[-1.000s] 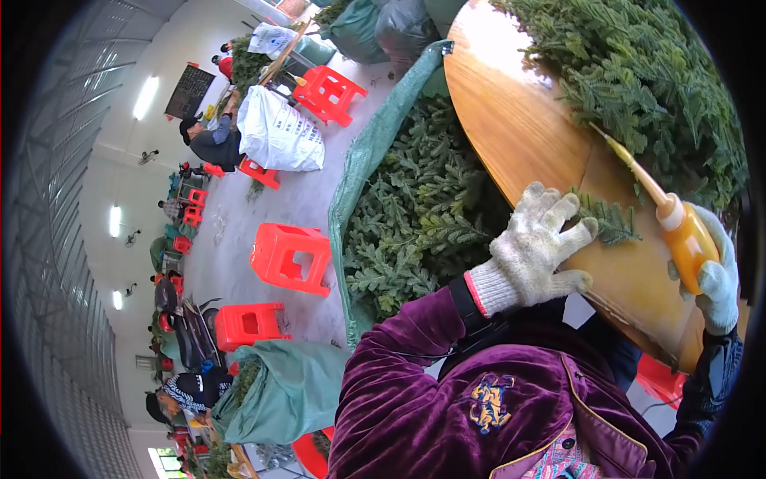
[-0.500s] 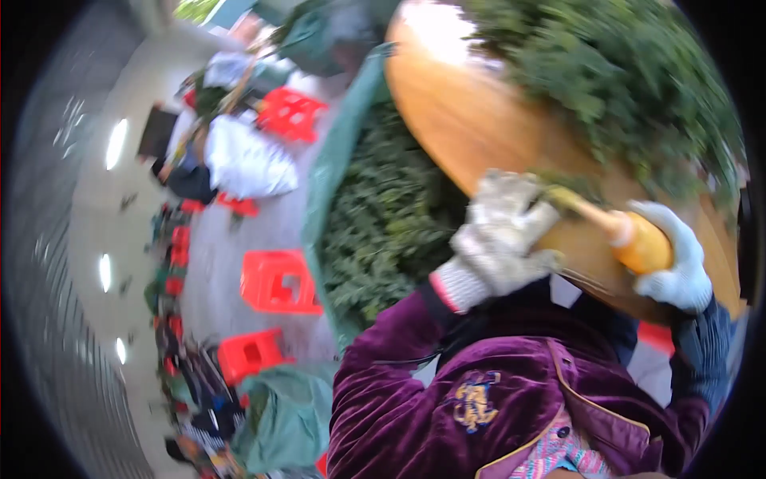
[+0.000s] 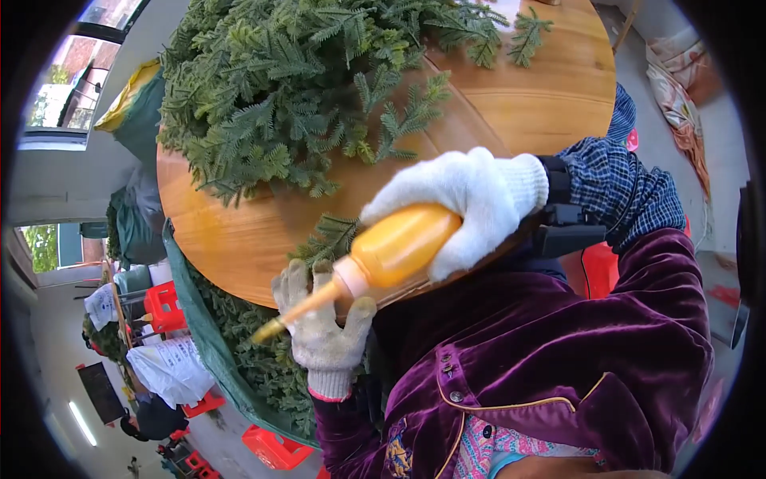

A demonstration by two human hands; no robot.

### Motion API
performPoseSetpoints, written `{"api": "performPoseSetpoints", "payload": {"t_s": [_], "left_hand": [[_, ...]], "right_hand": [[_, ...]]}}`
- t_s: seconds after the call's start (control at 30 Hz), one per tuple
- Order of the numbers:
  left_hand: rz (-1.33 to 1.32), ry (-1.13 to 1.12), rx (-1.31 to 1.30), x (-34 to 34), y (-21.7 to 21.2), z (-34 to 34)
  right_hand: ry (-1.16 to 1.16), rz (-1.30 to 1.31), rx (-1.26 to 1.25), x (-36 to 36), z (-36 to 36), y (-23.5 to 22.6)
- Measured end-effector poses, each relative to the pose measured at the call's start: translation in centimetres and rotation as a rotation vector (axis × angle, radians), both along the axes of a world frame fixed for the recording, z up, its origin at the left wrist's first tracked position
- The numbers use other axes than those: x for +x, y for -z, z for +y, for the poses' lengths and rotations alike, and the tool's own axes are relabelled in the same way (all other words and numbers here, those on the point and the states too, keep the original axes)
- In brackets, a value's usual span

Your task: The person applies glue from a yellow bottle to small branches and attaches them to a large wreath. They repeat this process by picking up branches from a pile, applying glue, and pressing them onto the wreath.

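Note:
My right hand (image 3: 471,195), in a white knit glove, is closed around a yellow squeeze bottle (image 3: 407,239). Its long pale nozzle (image 3: 315,305) slants down to the left and ends in a yellowish tip. Behind the nozzle is my left hand (image 3: 327,331), in a worn, stained glove, with thumb and fingers apart. A small fir sprig (image 3: 331,237) lies against the wooden table (image 3: 542,104) just beyond the left fingertips; whether the fingers touch it is hidden. A large heap of green fir branches (image 3: 279,96) covers the far left of the tabletop.
A green sack (image 3: 199,319) full of cut greenery stands against the table's left edge. Red plastic stools (image 3: 275,445) are on the floor at lower left. A white sack (image 3: 171,369) and another person (image 3: 155,415) are farther left. A draped cloth (image 3: 674,104) hangs at far right.
My view has swung to the right, so the table and branches appear farther left. The right hand has brought the bottle across, its nozzle now in front of the left hand.

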State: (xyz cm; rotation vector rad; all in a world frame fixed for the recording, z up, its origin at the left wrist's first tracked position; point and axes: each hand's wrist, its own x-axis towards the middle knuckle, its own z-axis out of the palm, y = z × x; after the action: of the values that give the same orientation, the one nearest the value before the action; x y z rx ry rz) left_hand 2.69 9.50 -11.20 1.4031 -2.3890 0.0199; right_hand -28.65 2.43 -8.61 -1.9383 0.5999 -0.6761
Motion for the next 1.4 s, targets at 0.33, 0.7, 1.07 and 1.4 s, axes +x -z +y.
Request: {"api": "performPoseSetpoints", "payload": {"t_s": [0.33,0.7,1.07,1.4], "left_hand": [[0.063,-0.002,0.052,0.7,-0.4,-0.4],[0.004,-0.020,0.045,0.6,-1.0,0.1],[0.126,0.030,0.212,0.1,-2.4,-0.7],[0.121,0.020,0.131,-0.1,-3.3,0.4]], "right_hand": [[0.192,-0.156,0.184,-0.7,-3.8,-3.0],[0.224,0.261,-0.144,-3.6,-0.2,-2.1],[0.073,0.244,-0.218,-2.3,-1.7,-2.3],[0.056,0.226,-0.294,-2.7,0.5,-3.0]]}}
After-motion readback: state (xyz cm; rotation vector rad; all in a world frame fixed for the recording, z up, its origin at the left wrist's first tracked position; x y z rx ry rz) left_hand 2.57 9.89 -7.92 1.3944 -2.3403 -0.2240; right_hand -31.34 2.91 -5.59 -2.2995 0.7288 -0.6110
